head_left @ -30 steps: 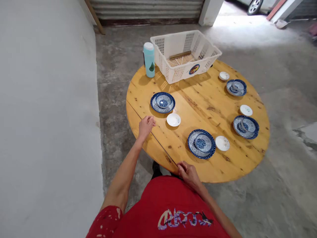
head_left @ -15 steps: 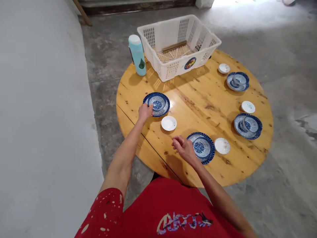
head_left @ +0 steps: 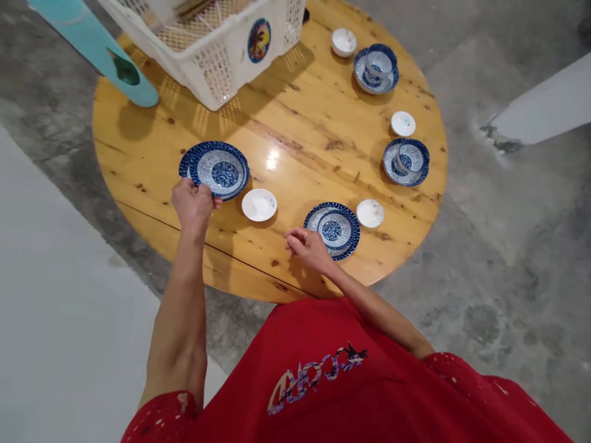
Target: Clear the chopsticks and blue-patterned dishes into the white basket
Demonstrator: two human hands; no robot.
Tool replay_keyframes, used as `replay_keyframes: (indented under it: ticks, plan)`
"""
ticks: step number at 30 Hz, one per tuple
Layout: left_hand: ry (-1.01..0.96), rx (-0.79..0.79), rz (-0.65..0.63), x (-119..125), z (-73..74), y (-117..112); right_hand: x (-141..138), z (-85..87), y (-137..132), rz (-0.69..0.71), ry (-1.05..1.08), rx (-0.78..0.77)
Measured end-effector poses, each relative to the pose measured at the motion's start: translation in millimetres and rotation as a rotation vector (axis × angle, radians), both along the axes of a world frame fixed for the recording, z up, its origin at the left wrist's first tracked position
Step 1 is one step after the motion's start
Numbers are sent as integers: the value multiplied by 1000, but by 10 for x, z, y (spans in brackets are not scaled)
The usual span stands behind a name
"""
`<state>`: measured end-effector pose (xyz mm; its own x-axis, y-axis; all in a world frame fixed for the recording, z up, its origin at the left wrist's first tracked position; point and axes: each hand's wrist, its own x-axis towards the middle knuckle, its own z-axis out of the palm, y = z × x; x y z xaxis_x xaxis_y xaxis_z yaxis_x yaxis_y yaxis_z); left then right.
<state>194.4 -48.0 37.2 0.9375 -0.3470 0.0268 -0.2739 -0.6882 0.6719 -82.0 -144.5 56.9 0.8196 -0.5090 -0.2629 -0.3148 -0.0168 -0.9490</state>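
My left hand (head_left: 194,206) is closed on the near rim of a blue-and-white bowl (head_left: 224,172), which sits over a dark-blue-rimmed plate (head_left: 188,161). Whether the bowl still touches the plate is hard to tell. A small white dish (head_left: 259,205) stands just right of that hand. My right hand (head_left: 308,247) hovers above the table's near side with its fingers loosely curled together, and no object shows in them. Beside it another patterned bowl (head_left: 332,231) rests on its blue-rimmed plate (head_left: 353,243), partly behind the hand.
The round wooden table (head_left: 300,154) carries a white plastic basket (head_left: 221,67) and a turquoise bottle (head_left: 106,58) at the back left. Along the right are more stacked bowls (head_left: 406,163) (head_left: 376,69) and small white dishes (head_left: 370,213) (head_left: 403,123) (head_left: 344,42).
The view has tilted down and shifted right. The bowl at my left hand looks larger against its plate, as if raised or tipped. My right hand stays near its plate, fingers curled.
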Motion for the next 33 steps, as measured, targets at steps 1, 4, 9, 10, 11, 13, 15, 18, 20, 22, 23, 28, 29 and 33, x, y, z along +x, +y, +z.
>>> replay_keyframes:
  ticks: [1, 4, 9, 10, 11, 13, 15, 18, 20, 22, 23, 28, 29, 33]
  plan:
    - [87, -13, -35, -150, 83, 28, 24, -8, -46, -72, -17, 25]
    - [243, -57, -122, -667, 330, 62, 58, 26, -178, -245, -54, 31]
    - [322, -39, -322, -1415, 478, -77, -186, 190, -321, -306, -32, -176]
    - [324, -34, -361, -1528, 476, -120, -281, 206, -337, -325, -4, -229]
    - [322, -25, -397, -1631, 470, -165, -383, 212, -351, -352, 27, -277]
    - [306, 2, -461, -1811, 457, -263, -588, 196, -382, -421, 88, -349]
    - [276, 47, -522, -1960, 446, -368, -768, 161, -421, -489, 146, -389]
    - [249, 107, -600, -2117, 433, -524, -949, 122, -502, -547, 206, -432]
    - [242, 129, -625, -2174, 420, -610, -1013, 105, -560, -540, 226, -464]
    - [234, 154, -636, -2200, 398, -672, -1046, 78, -611, -521, 252, -503]
    - [227, 173, -640, -2206, 383, -695, -1055, 57, -631, -511, 269, -520]
    - [173, 298, -658, -2239, 282, -736, -1083, -85, -679, -440, 367, -632]
    - [162, 309, -657, -2251, 263, -737, -1089, -111, -684, -427, 388, -659]
    - [155, 303, -649, -2285, 211, -750, -1115, -186, -709, -398, 447, -732]
